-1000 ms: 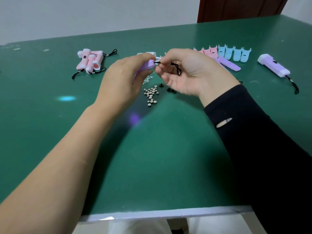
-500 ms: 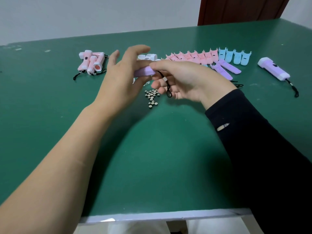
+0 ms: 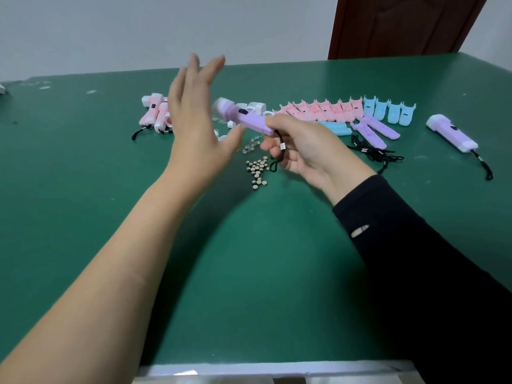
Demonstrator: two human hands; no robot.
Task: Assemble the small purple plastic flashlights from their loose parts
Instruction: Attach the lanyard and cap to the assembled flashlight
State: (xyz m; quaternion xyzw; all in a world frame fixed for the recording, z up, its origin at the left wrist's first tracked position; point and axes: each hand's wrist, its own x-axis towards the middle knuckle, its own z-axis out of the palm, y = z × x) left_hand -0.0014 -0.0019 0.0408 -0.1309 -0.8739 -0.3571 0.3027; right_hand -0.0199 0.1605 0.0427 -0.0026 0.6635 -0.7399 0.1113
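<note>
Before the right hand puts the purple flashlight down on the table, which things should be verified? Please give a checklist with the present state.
1. Right hand has a grip on the flashlight tail: ok.
2. Left hand open, no grip on the flashlight: ok.
3. Cord hangs from the tail: ok.
4. Head seated: cannot tell, blurred.
5. Bare table beside the finished flashlight: ok.

Assembled purple flashlight (image 3: 246, 119) tilted above table, strap dangling.
</note>
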